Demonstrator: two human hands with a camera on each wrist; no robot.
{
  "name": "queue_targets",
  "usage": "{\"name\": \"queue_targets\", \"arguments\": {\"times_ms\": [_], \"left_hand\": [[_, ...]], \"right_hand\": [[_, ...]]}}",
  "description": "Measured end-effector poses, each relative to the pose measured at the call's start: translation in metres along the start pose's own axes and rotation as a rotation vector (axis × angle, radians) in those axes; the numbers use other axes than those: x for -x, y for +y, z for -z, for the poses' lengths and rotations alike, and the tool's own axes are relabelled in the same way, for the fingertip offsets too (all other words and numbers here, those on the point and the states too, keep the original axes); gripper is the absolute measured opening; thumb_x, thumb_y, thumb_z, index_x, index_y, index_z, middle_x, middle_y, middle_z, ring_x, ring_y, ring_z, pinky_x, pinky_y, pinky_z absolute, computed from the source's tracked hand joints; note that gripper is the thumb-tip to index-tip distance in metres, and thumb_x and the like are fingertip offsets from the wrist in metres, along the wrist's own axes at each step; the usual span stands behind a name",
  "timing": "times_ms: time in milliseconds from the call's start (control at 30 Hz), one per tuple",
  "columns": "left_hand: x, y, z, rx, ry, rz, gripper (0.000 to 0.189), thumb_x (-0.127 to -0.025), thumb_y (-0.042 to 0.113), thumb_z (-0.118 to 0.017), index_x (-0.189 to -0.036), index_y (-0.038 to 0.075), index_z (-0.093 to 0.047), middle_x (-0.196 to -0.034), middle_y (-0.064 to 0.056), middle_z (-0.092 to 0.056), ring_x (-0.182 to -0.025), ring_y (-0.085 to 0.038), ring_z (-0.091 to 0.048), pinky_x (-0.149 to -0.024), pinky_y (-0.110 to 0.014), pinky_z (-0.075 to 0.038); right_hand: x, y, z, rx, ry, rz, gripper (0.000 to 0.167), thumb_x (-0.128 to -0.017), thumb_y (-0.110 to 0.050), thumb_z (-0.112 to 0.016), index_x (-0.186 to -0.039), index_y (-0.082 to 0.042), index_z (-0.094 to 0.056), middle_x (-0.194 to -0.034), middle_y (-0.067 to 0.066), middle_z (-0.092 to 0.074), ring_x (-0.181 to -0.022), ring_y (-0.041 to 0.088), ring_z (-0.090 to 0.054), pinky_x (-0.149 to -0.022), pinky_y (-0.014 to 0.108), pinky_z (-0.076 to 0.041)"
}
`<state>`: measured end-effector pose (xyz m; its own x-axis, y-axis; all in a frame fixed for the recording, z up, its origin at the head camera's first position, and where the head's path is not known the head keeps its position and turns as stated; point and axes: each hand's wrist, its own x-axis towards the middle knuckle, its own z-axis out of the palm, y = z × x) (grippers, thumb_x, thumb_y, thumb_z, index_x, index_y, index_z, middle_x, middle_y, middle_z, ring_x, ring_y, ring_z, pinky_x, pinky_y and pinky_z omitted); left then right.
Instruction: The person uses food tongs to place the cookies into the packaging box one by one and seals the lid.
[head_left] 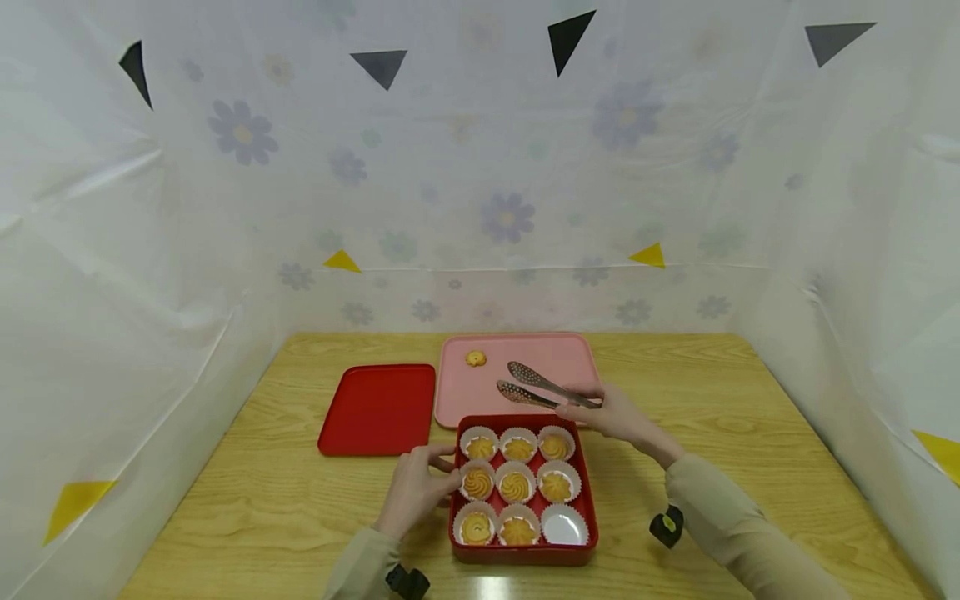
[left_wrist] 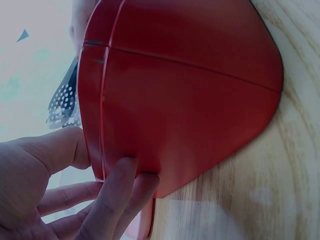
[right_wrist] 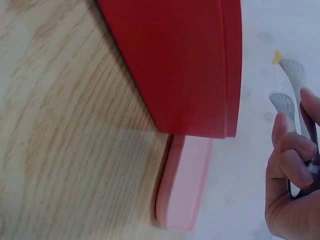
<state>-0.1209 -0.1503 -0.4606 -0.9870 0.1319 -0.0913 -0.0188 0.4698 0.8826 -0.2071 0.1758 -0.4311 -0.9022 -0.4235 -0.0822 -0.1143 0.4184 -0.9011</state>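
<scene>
A red square box [head_left: 525, 557] holds paper cups in a three-by-three grid. Swirled cookies [head_left: 514, 487] sit in most cups, while the front right cup [head_left: 565, 527] shows its bare white base. At the box's left side, my left hand [head_left: 416, 487] holds the wall, thumb at the rim and fingertips against the outside [left_wrist: 120, 200]. My right hand [head_left: 611, 412] grips metal tongs [head_left: 543, 382] with perforated heads. The tong heads are spread apart over the pink tray [head_left: 558, 350], with nothing between them. One cookie [head_left: 476, 358] lies on that tray, left of the tongs.
A flat red square tray or lid [head_left: 378, 408] lies left of the pink tray, behind my left hand. Everything stands on a wooden table [head_left: 675, 533]. White patterned sheets [head_left: 450, 167] hang at the back and both sides.
</scene>
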Motion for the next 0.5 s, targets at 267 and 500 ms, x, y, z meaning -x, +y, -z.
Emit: {"name": "queue_targets", "arguments": {"times_ms": [267, 500], "left_hand": [[0.000, 0.000, 0.001, -0.004, -0.001, 0.003, 0.045, -0.088, 0.013, -0.076, -0.128, -0.005, -0.065, -0.099, -0.022, -0.073, -0.071, -0.021, -0.073, -0.054, -0.032, -0.063], [0.000, 0.001, 0.001, 0.005, -0.006, 0.015, 0.046, -0.088, 0.013, -0.076, -0.128, -0.005, -0.064, -0.100, -0.022, -0.073, -0.073, -0.022, -0.073, -0.055, -0.033, -0.063]], "right_hand": [[-0.019, -0.014, -0.003, 0.079, 0.087, -0.004, 0.059, -0.094, -0.033, -0.071, -0.141, -0.002, -0.056, -0.124, 0.019, -0.066, -0.104, 0.027, -0.063, -0.074, 0.033, -0.059], [-0.050, -0.027, -0.003, 0.155, 0.067, 0.090, 0.020, -0.096, -0.026, -0.068, -0.098, -0.007, -0.072, -0.059, -0.002, -0.043, -0.046, 0.010, -0.032, -0.043, 0.024, -0.034]]}}
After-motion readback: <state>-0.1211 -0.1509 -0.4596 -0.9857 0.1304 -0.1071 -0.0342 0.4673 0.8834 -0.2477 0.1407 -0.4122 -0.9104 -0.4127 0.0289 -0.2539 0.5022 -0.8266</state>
